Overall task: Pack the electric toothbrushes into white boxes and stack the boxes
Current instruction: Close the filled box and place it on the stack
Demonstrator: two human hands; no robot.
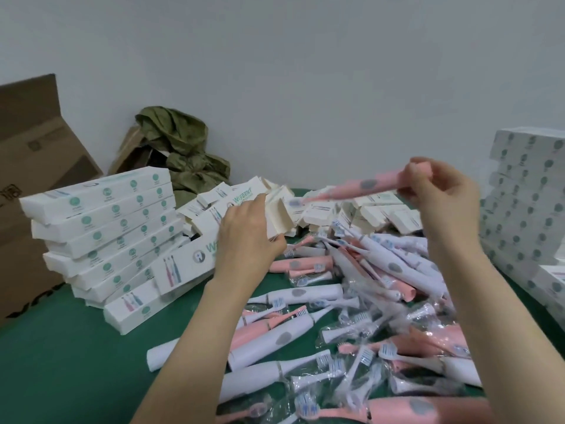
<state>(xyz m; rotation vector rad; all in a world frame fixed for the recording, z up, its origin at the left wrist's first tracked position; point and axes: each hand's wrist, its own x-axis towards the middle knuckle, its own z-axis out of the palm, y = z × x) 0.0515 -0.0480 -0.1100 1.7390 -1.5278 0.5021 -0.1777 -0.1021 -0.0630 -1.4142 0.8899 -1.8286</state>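
My right hand (440, 191) pinches the base end of a pink electric toothbrush (357, 189), held in the air with its brush head pointing left. My left hand (247, 231) grips an open white box (278, 218) by its end, its open mouth facing the brush head. The brush tip is just outside the box opening. A heap of pink and white toothbrushes (351, 316) and bagged brush heads covers the green table (61, 362) below my arms.
A stack of packed white boxes (104, 234) stands at the left, another tall stack (526, 209) at the right edge. Loose open boxes (382, 212) lie behind the heap. A brown carton (27, 166) and green bag (180, 154) sit at the wall.
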